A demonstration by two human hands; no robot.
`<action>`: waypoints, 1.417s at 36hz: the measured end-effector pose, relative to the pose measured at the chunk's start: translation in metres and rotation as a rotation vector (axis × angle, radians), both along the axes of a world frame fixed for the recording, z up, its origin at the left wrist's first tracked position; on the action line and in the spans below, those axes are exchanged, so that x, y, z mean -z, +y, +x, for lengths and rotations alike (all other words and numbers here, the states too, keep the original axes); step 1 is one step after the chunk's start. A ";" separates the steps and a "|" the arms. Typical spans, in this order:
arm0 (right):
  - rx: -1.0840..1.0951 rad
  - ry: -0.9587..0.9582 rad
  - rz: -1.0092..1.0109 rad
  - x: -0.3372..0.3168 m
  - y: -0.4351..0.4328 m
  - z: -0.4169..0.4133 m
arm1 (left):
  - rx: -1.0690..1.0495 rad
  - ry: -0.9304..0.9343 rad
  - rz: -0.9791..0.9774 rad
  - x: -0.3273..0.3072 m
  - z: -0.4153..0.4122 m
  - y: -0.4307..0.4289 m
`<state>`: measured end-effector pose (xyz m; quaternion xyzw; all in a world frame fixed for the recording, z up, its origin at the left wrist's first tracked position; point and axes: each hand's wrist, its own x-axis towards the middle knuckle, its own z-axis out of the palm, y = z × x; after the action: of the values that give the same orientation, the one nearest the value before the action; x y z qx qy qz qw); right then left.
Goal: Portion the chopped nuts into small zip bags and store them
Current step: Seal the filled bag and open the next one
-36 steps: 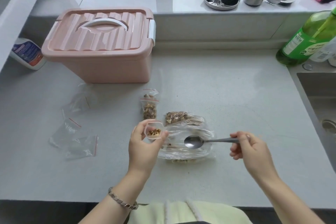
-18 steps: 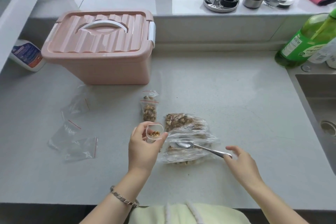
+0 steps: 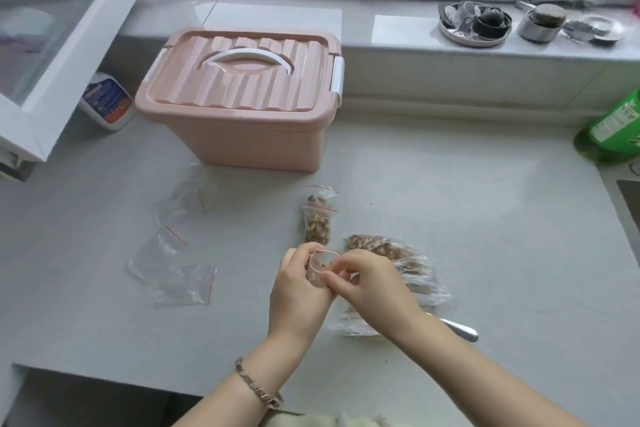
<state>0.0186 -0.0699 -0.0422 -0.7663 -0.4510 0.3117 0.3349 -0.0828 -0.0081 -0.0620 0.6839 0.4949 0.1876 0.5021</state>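
Bag [image 3: 320, 269] mouth open, nuts inside.

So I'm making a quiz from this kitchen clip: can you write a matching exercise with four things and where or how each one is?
Things:
1. spoon
2. pink storage box
3. small zip bag
4. green bottle

States:
A. lid shut
B. held by both hands
C. right edge of the counter
D. lying under the right forearm

Pairs: 1-D, 2-A, 3-B, 4-C
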 end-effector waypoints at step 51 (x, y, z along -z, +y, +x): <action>-0.222 -0.079 -0.117 0.023 0.025 -0.010 | 0.006 0.777 0.139 0.057 -0.106 0.092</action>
<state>0.0085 -0.0448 -0.0649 -0.7414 -0.5270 0.3424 0.2352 -0.1885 0.0843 -0.1188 0.7378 0.6322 -0.0537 0.2304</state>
